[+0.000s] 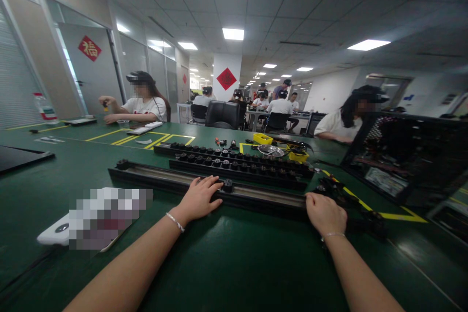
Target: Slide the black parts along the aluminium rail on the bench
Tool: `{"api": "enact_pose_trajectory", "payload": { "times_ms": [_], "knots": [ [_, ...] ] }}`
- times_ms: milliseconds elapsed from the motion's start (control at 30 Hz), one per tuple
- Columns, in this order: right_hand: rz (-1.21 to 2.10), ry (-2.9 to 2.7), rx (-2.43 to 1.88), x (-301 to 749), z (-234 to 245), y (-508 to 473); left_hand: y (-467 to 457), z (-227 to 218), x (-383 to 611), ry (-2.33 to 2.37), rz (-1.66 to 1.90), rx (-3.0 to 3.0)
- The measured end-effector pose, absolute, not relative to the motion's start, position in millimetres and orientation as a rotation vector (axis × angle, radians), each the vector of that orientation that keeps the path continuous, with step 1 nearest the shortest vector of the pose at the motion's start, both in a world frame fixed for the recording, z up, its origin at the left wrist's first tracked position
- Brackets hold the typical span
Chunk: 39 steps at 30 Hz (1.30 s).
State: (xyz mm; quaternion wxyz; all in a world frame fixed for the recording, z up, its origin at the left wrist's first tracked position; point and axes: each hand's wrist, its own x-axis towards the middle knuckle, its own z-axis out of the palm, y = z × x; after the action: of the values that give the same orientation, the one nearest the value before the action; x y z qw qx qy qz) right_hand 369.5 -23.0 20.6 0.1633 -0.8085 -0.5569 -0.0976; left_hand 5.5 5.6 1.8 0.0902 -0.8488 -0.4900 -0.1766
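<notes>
A long black channel rail (pixel 268 194) lies across the table in front of me. One small black block (pixel 228 185) sits in its groove near the middle, and another black block (pixel 123 164) is at its left end. My left hand (pixel 200 199) rests on the rail with its fingers spread, fingertips just left of the middle block. At the rail's right end my right hand (pixel 326 214) is closed, its curled fingers gripping that end. Behind lie two similar black rails, the nearer rail (pixel 241 171) and the farther rail (pixel 197 148), filled with rows of black blocks.
A white device (pixel 54 234), partly blurred, lies at left on the green table (pixel 234 263). Yellow trays (pixel 262 139) and a metal dish (pixel 270 150) stand beyond the rails. An open black cabinet (pixel 395 156) stands at right. Co-workers sit across the table at left and right.
</notes>
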Motion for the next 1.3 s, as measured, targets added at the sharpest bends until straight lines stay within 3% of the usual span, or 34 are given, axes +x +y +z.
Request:
{"api": "enact_pose_trajectory", "payload": {
  "times_ms": [1300],
  "knots": [
    [-0.261, -1.584, -2.302, 372, 18, -20, 2, 0, 16, -1.444, -0.502, -2.521]
  ]
}}
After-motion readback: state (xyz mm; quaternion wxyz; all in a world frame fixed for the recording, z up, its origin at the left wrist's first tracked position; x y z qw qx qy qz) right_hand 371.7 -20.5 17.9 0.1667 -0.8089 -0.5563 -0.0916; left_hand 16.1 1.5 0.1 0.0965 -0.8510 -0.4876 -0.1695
